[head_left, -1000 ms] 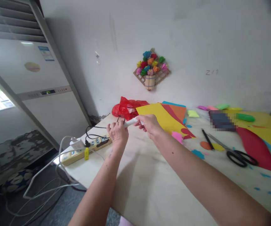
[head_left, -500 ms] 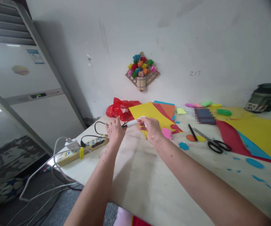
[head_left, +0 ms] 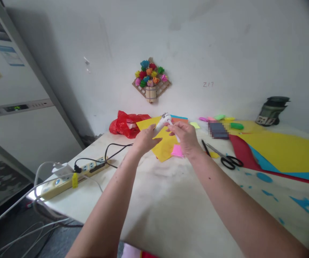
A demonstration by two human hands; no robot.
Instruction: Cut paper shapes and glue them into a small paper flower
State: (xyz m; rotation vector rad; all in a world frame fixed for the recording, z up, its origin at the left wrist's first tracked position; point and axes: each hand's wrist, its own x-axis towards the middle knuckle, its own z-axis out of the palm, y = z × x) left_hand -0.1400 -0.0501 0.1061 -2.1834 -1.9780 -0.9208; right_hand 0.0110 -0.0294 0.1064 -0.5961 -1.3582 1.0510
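Note:
A white hot glue gun (head_left: 160, 126) is held above the table, its rounded end pointing up toward the wall. My left hand (head_left: 145, 139) is wrapped around its lower part, and a black cord (head_left: 118, 144) trails away behind that hand. Close to the rounded end, my right hand (head_left: 183, 138) pinches a thin white stick (head_left: 174, 130) that looks like a glue stick. The stick's upper end meets the gun; whether it is inside cannot be made out. Beneath the hands lie yellow paper (head_left: 162, 150) and a pink paper piece (head_left: 177, 151).
A power strip (head_left: 71, 182) with plugs and cables lies on the left. Behind the hands is a red plastic bag (head_left: 126, 123). Scissors (head_left: 228, 162), a black pen (head_left: 205, 147), coloured paper sheets (head_left: 291, 150) and a dark bottle (head_left: 272, 111) are on the right.
My left hand has gone from the cord end to gripping the glue gun, which is now tilted upward. My right hand now pinches the thin stick. The view has turned right.

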